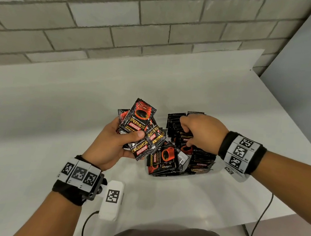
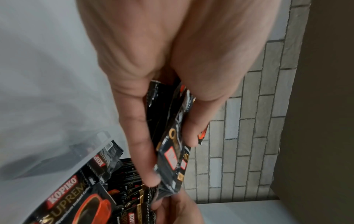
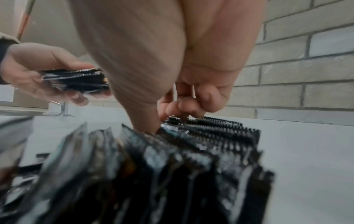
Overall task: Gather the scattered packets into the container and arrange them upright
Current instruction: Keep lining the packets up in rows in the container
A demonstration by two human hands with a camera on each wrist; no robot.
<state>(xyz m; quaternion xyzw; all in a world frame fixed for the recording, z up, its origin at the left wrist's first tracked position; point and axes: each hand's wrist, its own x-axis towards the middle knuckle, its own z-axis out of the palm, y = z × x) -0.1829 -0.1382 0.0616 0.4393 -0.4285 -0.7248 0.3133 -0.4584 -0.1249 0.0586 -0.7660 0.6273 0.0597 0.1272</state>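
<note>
My left hand (image 1: 128, 132) grips a fanned bunch of black-and-red coffee packets (image 1: 141, 116) just left of the container, thumb on top and fingers underneath. The left wrist view shows this hand (image 2: 172, 159) pinching that bunch. A clear plastic container (image 1: 202, 173) sits on the white table. At its far side a row of packets (image 1: 177, 120) stands upright, while other packets (image 1: 163, 159) lean loosely at the near side. My right hand (image 1: 187, 134) reaches into the container, fingers curled over the upright row (image 3: 220, 133) and the thumb pushed down between packets.
A white table (image 1: 56, 107) backs onto a grey brick wall (image 1: 122, 27). Near my left wrist lies a white marker-tagged device (image 1: 112, 199) with a black cable. Another cable (image 1: 259, 221) hangs over the table's right edge.
</note>
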